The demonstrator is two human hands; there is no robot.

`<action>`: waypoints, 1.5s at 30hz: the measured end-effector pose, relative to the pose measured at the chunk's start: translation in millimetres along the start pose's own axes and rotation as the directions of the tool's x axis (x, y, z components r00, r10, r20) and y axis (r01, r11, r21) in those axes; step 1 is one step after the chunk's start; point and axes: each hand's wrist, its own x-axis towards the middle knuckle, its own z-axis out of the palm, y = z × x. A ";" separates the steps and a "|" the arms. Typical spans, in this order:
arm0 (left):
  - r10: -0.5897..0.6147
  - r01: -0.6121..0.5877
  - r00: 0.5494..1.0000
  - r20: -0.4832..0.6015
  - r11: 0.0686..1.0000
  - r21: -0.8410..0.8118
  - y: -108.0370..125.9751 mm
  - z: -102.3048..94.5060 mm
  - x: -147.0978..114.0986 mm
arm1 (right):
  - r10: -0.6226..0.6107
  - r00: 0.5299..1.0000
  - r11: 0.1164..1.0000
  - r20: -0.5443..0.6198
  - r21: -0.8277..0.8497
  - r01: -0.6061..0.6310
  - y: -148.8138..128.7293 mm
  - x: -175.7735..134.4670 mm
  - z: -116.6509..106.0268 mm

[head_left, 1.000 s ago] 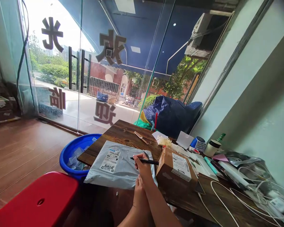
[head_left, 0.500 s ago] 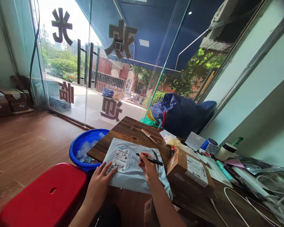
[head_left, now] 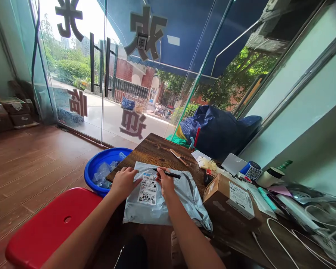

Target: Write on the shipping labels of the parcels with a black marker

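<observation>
A grey plastic mailing bag lies flat at the near edge of the dark wooden table. On it is a white shipping label with printed text, a barcode and bold black handwriting. My right hand grips a black marker pen, its tip pointing left above the label's upper right corner. Whether the tip touches the bag I cannot tell. My left hand rests on the bag's upper left part, fingers apart and thumb stretched towards the label.
A cardboard box with a label stands right of the bag. Farther back lies a knife. Cables and stationery crowd the right side. A blue tub of plastic wrapping and a red stool stand left, before glass doors.
My left hand has moved up from the label's lower left to the bag's upper left. The marker has shifted up and left, towards the label's top. The bag has turned slightly.
</observation>
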 end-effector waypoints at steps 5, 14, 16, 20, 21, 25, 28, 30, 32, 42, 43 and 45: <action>0.054 -0.053 0.999 0.001 0.988 -0.142 -32.1 26.4 45.9 | -0.060 0.997 0.998 -0.046 -0.013 0.059 20.9 2.9 -6.1; 0.086 -0.085 0.996 -0.006 0.971 -0.223 -42.0 34.4 43.3 | -0.084 0.995 0.996 -0.050 -0.006 0.084 23.7 3.3 -9.2; 0.094 -0.091 0.996 0.004 0.971 -0.222 -42.6 36.2 45.6 | -0.090 0.995 0.996 -0.051 -0.017 0.089 23.5 1.7 -9.6; 0.104 -0.098 0.994 0.015 0.969 -0.226 -43.8 39.7 48.1 | -0.077 0.996 0.996 -0.046 -0.041 0.075 17.2 0.9 -8.2; 0.105 -0.098 0.994 0.018 0.969 -0.227 -43.8 39.9 48.3 | -0.062 0.997 0.997 -0.046 -0.043 0.061 14.1 1.9 -6.9; 0.109 -0.100 0.994 0.027 0.968 -0.232 -42.5 39.4 47.9 | -0.015 0.999 0.998 -0.049 -0.063 0.012 2.5 10.3 0.2; 0.111 -0.102 0.994 0.025 0.967 -0.235 -41.8 38.9 47.6 | -0.053 0.998 0.993 -0.027 -0.109 0.050 4.1 15.8 4.1; 0.110 -0.102 0.994 0.023 0.966 -0.236 -41.6 38.8 47.4 | -0.101 0.995 0.985 -0.019 -0.142 0.097 10.7 17.4 4.6; 0.111 -0.102 0.994 0.022 0.966 -0.237 -41.3 38.9 47.1 | -0.150 0.988 0.974 -0.022 -0.176 0.144 18.5 17.6 3.8; 0.108 -0.100 0.994 0.026 0.969 -0.225 -42.4 41.3 46.9 | -0.390 0.920 0.841 -0.047 -0.425 0.334 32.4 21.1 -4.7; 0.108 -0.099 0.994 0.029 0.970 -0.222 -42.4 41.6 47.0 | -0.399 0.916 0.827 -0.040 -0.447 0.341 33.1 22.2 -6.0; 0.109 -0.100 0.993 0.034 0.971 -0.217 -42.1 41.7 47.0 | -0.410 0.912 0.800 -0.011 -0.484 0.354 34.9 24.0 -8.0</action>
